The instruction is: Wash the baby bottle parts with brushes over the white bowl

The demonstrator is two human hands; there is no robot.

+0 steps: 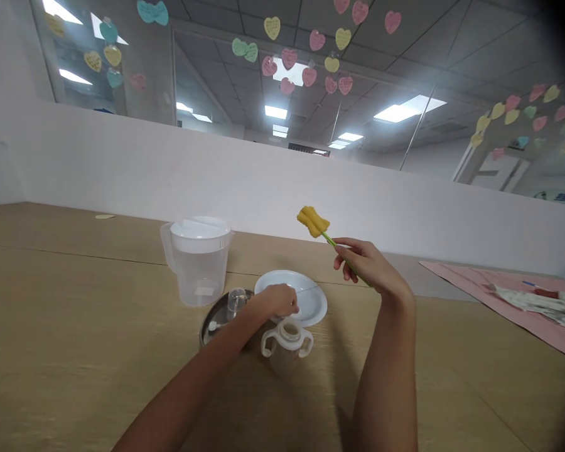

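Observation:
My right hand [365,262] is raised above the table, its fingers closed round the green handle of a bottle brush with a yellow sponge head [313,221]. The sponge points up and to the left. My left hand [279,300] reaches over a white plate [316,306] with its fingers curled closed. A small white edge shows beneath them, but what they hold is hidden. Just in front of that hand, a baby bottle [289,344] with two white handles stands upright without a lid. Beside my left forearm, a round metal tray [203,324] holds a clear cap [236,302] and a small white-ended piece [213,326].
A lidded translucent pitcher [201,267] stands behind the tray, to the left. Farther right lies a pink cloth [461,279] with a patterned cloth [537,306] on it. A low white wall [245,179] runs along the table's back edge.

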